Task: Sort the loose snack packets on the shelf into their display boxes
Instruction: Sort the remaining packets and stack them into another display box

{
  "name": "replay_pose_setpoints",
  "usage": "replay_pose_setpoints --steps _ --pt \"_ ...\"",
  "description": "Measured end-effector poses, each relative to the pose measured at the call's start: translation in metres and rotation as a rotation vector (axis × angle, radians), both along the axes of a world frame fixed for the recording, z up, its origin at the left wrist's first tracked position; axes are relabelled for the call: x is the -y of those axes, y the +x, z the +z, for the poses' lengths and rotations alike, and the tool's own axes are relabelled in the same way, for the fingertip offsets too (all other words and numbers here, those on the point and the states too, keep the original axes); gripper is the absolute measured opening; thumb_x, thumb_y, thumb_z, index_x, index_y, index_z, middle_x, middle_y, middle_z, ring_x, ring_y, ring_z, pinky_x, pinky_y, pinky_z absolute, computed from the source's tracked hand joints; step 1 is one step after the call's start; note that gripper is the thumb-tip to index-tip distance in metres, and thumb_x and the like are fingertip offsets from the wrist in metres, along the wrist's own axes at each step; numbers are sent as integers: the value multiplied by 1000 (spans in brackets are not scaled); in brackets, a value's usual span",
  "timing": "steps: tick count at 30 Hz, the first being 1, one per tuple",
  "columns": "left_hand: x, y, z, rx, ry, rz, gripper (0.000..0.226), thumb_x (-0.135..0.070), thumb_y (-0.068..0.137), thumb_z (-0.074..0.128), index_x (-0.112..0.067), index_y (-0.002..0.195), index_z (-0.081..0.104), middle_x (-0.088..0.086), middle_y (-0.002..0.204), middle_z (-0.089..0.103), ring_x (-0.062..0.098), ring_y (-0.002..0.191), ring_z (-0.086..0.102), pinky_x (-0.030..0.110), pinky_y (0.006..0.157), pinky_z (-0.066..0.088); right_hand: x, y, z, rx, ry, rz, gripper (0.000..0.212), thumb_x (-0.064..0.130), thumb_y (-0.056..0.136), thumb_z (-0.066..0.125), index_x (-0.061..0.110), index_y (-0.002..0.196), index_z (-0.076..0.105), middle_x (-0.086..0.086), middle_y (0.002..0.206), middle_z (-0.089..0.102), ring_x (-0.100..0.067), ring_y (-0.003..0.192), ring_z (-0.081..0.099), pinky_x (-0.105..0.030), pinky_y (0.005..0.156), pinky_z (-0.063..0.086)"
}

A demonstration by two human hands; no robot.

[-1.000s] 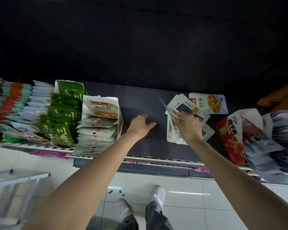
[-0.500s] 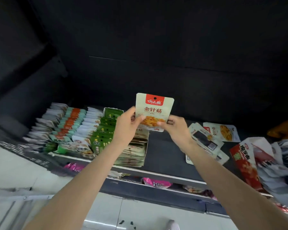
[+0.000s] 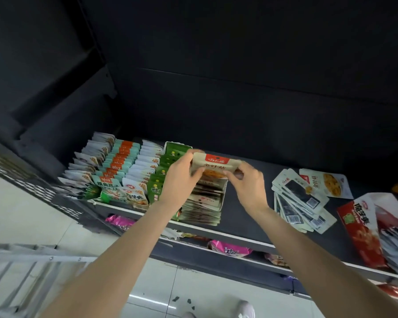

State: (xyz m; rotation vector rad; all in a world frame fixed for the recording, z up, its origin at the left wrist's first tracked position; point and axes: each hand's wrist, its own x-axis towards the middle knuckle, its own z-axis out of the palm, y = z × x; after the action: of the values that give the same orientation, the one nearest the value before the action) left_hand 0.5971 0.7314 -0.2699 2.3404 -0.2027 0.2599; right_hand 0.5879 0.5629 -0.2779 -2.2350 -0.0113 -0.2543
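A beige snack packet (image 3: 216, 167) with a red label at its top is held upright by both hands, directly above the rear end of a beige display box (image 3: 210, 198) on the dark shelf (image 3: 246, 214). The left hand (image 3: 182, 180) grips the packet's left edge, its fingers (image 3: 194, 174) curled round the front face. The right hand (image 3: 248, 187) pinches the packet's right lower edge between thumb and fingers. The packet's lower part is met by the row of like packets standing in the display box; whether it is already slotted between them cannot be told.

Just to the left of that box, a row of green packets (image 3: 162, 177) is lined up, and further left rows of white packets (image 3: 143, 164), teal and orange packets (image 3: 118, 161) and more white packets (image 3: 94, 161) are ranged front to back. To the right, well apart from the hands, a loose pile of packets (image 3: 301, 203) is spread flat on the shelf, many shown barcode side up, with a single white packet (image 3: 326, 182) picturing yellow food lying behind it. At the far right a red display box (image 3: 359, 232) is seen, tilted, with packets spilling beside it. Below the shelf edge, pink packets (image 3: 228, 249) are visible on a lower shelf, and a pale tiled floor (image 3: 147, 292) lies beneath.
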Motion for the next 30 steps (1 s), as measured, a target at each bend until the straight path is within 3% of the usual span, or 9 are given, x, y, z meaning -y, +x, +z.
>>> replay_pose_setpoints --steps 4,6,10,12,17,20,24,28,30 --pt "3 4 -7 -108 176 16 31 -19 88 61 -13 116 50 3 107 68 16 92 67 32 75 58 11 7 -9 -152 -229 82 19 17 90 60 9 106 66 -5 102 65 -19 87 63 -29 75 50" --pt "3 6 -7 -137 231 -5 34 -17 87 62 -17 119 52 4 110 67 18 96 65 32 78 56 14 7 -9 -159 -128 120 22 14 88 62 14 110 65 -3 102 65 -13 87 62 -22 78 49" --pt "19 11 0 31 307 -129 38 -27 83 65 -23 119 54 -5 114 63 14 109 55 34 99 41 22 7 -6 -124 -34 149 20 13 86 64 13 106 66 -2 100 66 -8 85 60 -4 73 43" --pt "36 13 1 94 379 -195 32 -32 83 63 -22 113 58 -5 110 64 16 106 55 33 94 38 30 8 -8 -133 -25 150 18 14 85 65 12 104 68 -2 100 66 -7 84 60 -1 71 42" --pt "101 10 -13 276 586 -251 14 -27 75 65 -21 88 65 -4 82 68 20 81 62 33 75 33 78 4 -23 -184 7 28 21 5 82 60 13 101 67 -3 98 70 -14 91 65 -16 78 44" --pt "144 10 -23 72 603 -355 25 -21 85 55 -15 109 60 3 106 65 25 102 58 38 83 39 121 7 -45 -307 -51 -81 30 -2 84 53 8 111 63 -9 108 68 -19 101 63 -7 76 41" --pt "187 22 -52 -250 649 -350 35 -20 91 47 -11 125 49 10 125 55 29 118 48 39 94 37 170 16 -79 -520 -212 -184 47 10 88 57 10 133 44 -14 136 49 -29 126 46 -34 100 39" --pt "211 34 -93 -511 473 -315 51 -26 92 50 -14 139 36 10 144 37 30 133 35 42 104 35 198 24 -101 -677 -443 -160 78 22 90 60 13 149 10 -12 157 10 -27 146 13 -42 113 25" --pt "214 40 -112 -596 475 -335 69 -32 90 55 -20 147 20 4 156 14 26 144 14 44 112 25 205 25 -111 -703 -588 -154 75 25 88 62 13 147 16 -16 151 28 -31 138 33 -43 102 40"
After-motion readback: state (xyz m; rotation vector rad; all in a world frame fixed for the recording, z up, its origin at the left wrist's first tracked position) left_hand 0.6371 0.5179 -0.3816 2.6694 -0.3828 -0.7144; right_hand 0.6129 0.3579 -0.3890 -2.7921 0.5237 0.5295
